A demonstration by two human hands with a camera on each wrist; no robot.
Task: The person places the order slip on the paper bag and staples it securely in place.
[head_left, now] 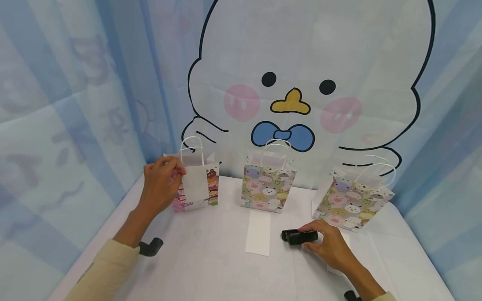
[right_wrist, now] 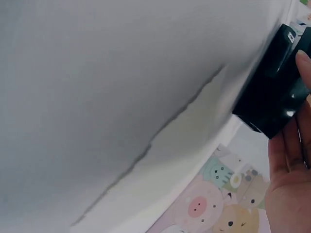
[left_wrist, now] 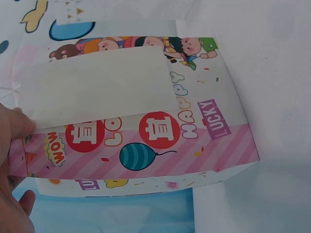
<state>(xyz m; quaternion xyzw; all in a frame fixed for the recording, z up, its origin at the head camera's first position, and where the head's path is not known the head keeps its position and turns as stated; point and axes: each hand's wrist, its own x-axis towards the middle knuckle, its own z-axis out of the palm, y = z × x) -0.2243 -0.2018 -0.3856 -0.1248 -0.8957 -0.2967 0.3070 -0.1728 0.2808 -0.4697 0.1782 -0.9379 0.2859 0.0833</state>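
At the left, a small gift paper bag (head_left: 213, 184) with white twisted handles stands on the table. A blank white paper strip (head_left: 196, 184) lies against its front, covering part of the cartoon print. My left hand (head_left: 160, 184) pinches the bag's upper left edge; in the left wrist view the thumb touches the end of the strip (left_wrist: 97, 87), and the other fingers are partly hidden behind the bag. My right hand (head_left: 331, 244) holds a black stapler (head_left: 303, 237) low over the table at the right, thumb on one side and fingers on the other.
Two animal-print paper bags stand at the back, one in the middle (head_left: 267, 188) and one, tilted, at the right (head_left: 352, 202). One white strip (head_left: 258, 232) lies before the middle bag; another (head_left: 345, 239) is partly hidden by my right hand. A curtain (head_left: 233, 50) hangs behind.
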